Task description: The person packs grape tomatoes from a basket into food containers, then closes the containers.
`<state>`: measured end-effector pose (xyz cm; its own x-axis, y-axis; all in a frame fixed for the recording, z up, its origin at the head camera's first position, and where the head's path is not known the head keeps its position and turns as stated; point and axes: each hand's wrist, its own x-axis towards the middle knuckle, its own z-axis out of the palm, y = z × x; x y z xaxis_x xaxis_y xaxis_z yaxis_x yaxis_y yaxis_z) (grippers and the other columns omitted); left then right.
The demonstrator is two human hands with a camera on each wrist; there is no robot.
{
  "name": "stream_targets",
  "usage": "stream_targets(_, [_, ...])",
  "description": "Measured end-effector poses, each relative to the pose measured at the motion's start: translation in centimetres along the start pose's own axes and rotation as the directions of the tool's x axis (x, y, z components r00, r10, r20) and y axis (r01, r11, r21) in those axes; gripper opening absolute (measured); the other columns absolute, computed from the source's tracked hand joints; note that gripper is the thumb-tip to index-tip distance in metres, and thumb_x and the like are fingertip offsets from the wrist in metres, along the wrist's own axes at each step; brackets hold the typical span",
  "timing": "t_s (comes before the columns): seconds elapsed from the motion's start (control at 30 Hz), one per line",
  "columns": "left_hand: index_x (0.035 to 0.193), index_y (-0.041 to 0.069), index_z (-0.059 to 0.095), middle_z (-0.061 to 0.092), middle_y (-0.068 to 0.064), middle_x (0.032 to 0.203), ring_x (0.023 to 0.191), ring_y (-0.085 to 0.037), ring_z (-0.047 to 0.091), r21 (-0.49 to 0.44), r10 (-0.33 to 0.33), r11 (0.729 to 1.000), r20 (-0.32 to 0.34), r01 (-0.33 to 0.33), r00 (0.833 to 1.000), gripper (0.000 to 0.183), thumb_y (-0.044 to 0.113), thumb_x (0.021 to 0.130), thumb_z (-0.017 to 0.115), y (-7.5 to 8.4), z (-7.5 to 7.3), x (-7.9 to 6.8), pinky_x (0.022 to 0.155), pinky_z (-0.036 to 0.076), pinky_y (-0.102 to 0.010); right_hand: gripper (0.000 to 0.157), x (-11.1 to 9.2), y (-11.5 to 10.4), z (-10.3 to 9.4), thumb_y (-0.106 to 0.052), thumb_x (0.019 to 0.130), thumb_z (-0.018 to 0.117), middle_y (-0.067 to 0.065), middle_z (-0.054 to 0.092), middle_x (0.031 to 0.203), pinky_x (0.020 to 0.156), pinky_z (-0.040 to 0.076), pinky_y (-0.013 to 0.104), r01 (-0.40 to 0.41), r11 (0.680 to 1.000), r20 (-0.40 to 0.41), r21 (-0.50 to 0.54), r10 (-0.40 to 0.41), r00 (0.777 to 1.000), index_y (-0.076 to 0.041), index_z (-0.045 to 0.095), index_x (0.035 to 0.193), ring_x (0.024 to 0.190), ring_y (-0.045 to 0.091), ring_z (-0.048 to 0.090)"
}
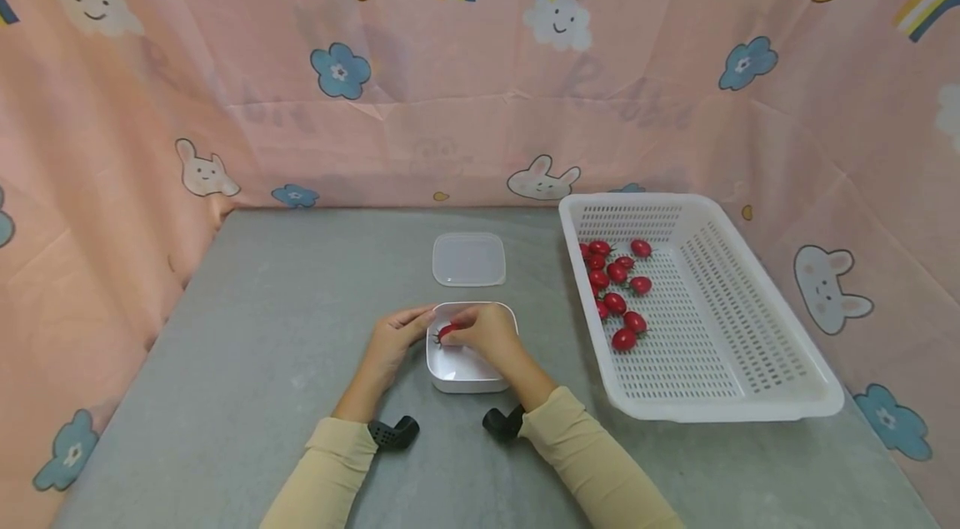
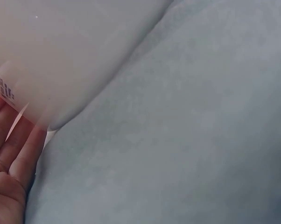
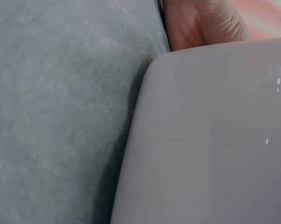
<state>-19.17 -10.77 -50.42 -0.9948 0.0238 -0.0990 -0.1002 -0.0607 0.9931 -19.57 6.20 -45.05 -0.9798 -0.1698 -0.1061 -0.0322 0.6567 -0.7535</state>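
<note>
A white square box with rounded corners stands between my hands in the head view. My right hand reaches over its rim and pinches a red cherry tomato with a green stem inside the left part of the box. At the box's left side is my left hand, its fingertips at the rim. The left wrist view shows those fingers lying nearly straight along the outer wall of the box. In the right wrist view, the box's smooth wall hides the tomato and the pinching fingers.
Just behind the box lies a translucent lid on the grey table. A large white perforated basket stands to the right, with several cherry tomatoes along its left side. A pink patterned curtain borders the table.
</note>
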Motion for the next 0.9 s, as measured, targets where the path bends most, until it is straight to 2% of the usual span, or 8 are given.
stream_targets(0.13, [0.119,-0.008,0.068,0.075,-0.006,0.114,0.097,0.001,0.067,-0.005,-0.008,1.000,0.000,0.008,1.000,0.032,0.010,0.093,0.067,0.14,-0.08,0.08,0.088,0.053,-0.020,0.028,0.06,-0.19,-0.14,-0.020,0.072,0.088,0.007,0.078,0.093,0.075,0.054,0.027,-0.011,1.000,-0.003,0.015,0.011,1.000,-0.005,0.079,0.095,0.088,0.018,0.070])
stream_targets(0.27, [0.119,-0.007,0.068,0.073,-0.009,0.118,0.099,0.001,0.066,0.007,-0.005,1.000,0.010,0.005,1.000,0.032,0.012,0.093,0.068,0.06,-0.14,0.19,0.089,0.053,-0.019,0.028,0.12,-0.18,-0.19,-0.020,0.074,0.087,0.007,0.078,0.096,0.079,0.055,0.029,-0.011,1.000,-0.008,0.023,0.011,1.000,-0.005,0.080,0.096,0.092,0.019,0.071])
stream_targets(0.4, [0.119,-0.005,0.069,0.072,-0.012,0.120,0.101,0.001,0.065,0.047,0.008,0.999,0.003,-0.008,1.000,0.033,0.015,0.093,0.068,-0.10,-0.21,0.09,0.090,0.052,-0.020,0.028,-0.05,-0.06,-0.12,-0.018,0.074,0.087,0.008,0.078,0.098,0.082,0.055,0.030,-0.010,0.994,-0.018,0.108,0.012,1.000,-0.006,0.080,0.098,0.096,0.020,0.071])
stream_targets(0.53, [0.119,-0.005,0.069,0.072,-0.014,0.120,0.100,0.002,0.065,0.048,0.006,0.999,-0.008,-0.006,1.000,0.033,0.015,0.093,0.068,-0.19,-0.27,-0.01,0.089,0.052,-0.019,0.026,-0.10,0.10,0.09,-0.015,0.075,0.086,0.010,0.078,0.098,0.080,0.056,0.028,0.001,0.981,-0.038,0.193,0.006,0.999,-0.005,0.080,0.098,0.096,0.020,0.072])
stream_targets(0.67, [0.119,-0.006,0.068,0.071,-0.015,0.121,0.100,0.003,0.065,0.034,0.010,0.999,-0.003,-0.009,1.000,0.033,0.015,0.094,0.068,-0.22,-0.26,0.00,0.090,0.051,-0.019,0.025,-0.03,0.28,0.19,-0.013,0.075,0.085,0.011,0.078,0.097,0.077,0.056,0.027,0.025,0.981,-0.062,0.193,-0.013,0.998,-0.004,0.079,0.098,0.093,0.021,0.073])
stream_targets(0.9, [0.118,-0.006,0.069,0.071,-0.015,0.121,0.100,0.003,0.065,0.042,0.019,0.999,0.000,-0.019,1.000,0.033,0.015,0.093,0.068,-0.24,-0.16,0.06,0.089,0.052,-0.019,0.023,-0.18,0.09,-0.25,-0.013,0.075,0.085,0.010,0.078,0.096,0.080,0.056,0.028,0.001,0.975,-0.073,0.223,0.016,0.997,-0.005,0.080,0.097,0.092,0.021,0.073])
